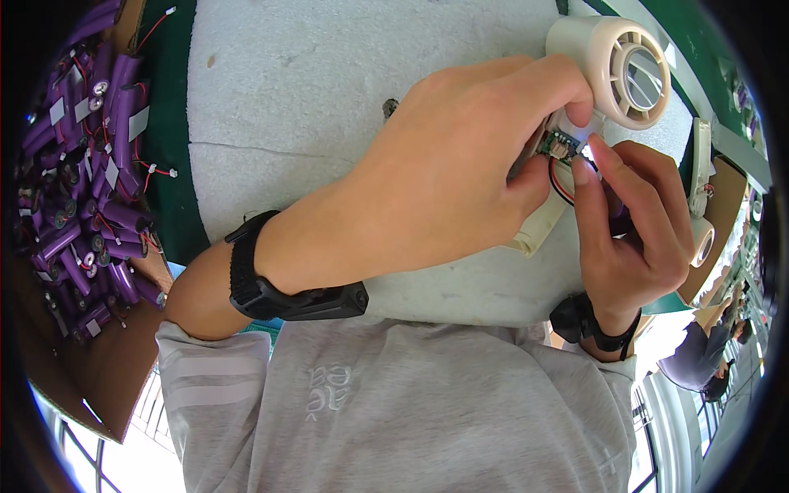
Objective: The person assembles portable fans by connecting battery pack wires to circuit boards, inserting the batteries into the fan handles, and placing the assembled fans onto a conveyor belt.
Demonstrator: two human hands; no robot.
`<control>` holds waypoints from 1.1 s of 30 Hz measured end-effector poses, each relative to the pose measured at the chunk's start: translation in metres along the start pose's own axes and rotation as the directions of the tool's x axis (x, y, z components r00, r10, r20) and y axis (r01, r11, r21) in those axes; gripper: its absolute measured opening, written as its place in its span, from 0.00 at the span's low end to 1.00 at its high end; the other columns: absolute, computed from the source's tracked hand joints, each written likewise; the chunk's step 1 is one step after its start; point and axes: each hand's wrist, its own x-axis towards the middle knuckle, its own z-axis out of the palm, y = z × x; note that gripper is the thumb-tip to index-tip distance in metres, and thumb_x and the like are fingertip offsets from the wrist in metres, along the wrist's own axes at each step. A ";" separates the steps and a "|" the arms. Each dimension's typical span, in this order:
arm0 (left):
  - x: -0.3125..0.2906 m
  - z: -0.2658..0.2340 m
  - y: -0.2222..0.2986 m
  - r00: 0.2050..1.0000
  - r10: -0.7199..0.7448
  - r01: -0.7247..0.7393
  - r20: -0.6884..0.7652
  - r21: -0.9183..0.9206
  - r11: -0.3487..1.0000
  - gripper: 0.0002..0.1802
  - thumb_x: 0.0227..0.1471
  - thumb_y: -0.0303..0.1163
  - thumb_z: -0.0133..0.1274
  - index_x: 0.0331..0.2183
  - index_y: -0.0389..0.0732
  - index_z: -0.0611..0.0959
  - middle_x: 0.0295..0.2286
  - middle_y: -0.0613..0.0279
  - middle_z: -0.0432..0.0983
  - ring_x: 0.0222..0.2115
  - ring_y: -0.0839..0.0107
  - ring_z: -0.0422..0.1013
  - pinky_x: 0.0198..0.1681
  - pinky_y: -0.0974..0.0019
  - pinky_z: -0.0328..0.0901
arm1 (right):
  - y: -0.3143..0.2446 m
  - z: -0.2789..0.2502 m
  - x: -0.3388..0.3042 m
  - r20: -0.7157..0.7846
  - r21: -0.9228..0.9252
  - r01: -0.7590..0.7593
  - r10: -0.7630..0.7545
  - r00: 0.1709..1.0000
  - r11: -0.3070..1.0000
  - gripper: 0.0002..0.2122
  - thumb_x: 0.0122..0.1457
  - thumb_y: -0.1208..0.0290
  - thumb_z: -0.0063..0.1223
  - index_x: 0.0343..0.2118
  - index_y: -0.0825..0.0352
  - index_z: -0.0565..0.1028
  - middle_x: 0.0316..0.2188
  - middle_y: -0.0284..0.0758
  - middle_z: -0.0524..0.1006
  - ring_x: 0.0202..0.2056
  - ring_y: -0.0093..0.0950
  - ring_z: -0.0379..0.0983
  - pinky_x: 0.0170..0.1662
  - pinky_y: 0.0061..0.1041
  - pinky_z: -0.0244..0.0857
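A cream handheld fan (569, 51) lies at the upper right, its round grille facing right and its handle opened up. Inside the handle a small green circuit board (561, 145) shows, with a bright white light glowing at its edge. My left hand (460, 156) is closed around the fan beside the board. Thumb and forefinger of my right hand (637, 226) pinch together at the board's right edge; what lies between the tips is hidden. A purple battery (618, 218) shows partly behind those fingers. Red and black wires (559, 186) curve below the board.
A cardboard box (99, 386) at the left holds many purple batteries (123, 107) with wires and plugs. White foam (279, 90) covers the work surface. Another box (723, 205) and cream fan parts (700, 164) stand at the right. A person (694, 357) is farther off.
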 end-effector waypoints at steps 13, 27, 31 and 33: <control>0.002 -0.004 -0.002 0.999 0.046 -0.044 0.006 -0.163 0.986 0.16 0.41 0.17 0.54 0.37 0.39 0.76 0.25 0.58 0.73 0.23 0.62 0.71 0.27 0.63 0.64 | -0.003 -0.002 0.001 0.054 -0.054 0.000 0.003 0.999 0.999 0.11 0.44 0.86 0.64 0.33 0.72 0.81 0.28 0.36 0.77 0.23 0.19 0.69 0.23 0.14 0.58; 0.008 -0.020 -0.006 0.949 0.280 -0.297 0.145 0.116 0.948 0.14 0.45 0.16 0.57 0.36 0.40 0.85 0.32 0.57 0.77 0.29 0.67 0.75 0.31 0.72 0.69 | 0.007 -0.018 0.000 0.355 0.147 -0.417 0.345 0.869 0.897 0.20 0.42 0.86 0.62 0.41 0.71 0.71 0.31 0.31 0.74 0.27 0.16 0.67 0.28 0.14 0.59; 0.007 -0.020 -0.005 0.953 0.276 -0.289 0.121 0.105 0.952 0.15 0.42 0.17 0.60 0.36 0.41 0.86 0.33 0.57 0.77 0.29 0.67 0.75 0.31 0.72 0.69 | 0.010 -0.031 0.007 0.523 0.238 -0.415 0.244 0.816 0.878 0.25 0.40 0.86 0.60 0.45 0.70 0.68 0.35 0.32 0.72 0.30 0.18 0.67 0.33 0.16 0.61; 0.006 -0.020 -0.002 0.965 0.243 -0.251 0.098 0.073 0.965 0.16 0.40 0.18 0.62 0.35 0.41 0.86 0.33 0.58 0.78 0.29 0.68 0.75 0.31 0.72 0.69 | 0.004 -0.041 0.010 0.643 0.174 -0.588 0.361 0.675 0.790 0.27 0.39 0.84 0.59 0.47 0.70 0.67 0.38 0.33 0.71 0.32 0.19 0.68 0.36 0.17 0.61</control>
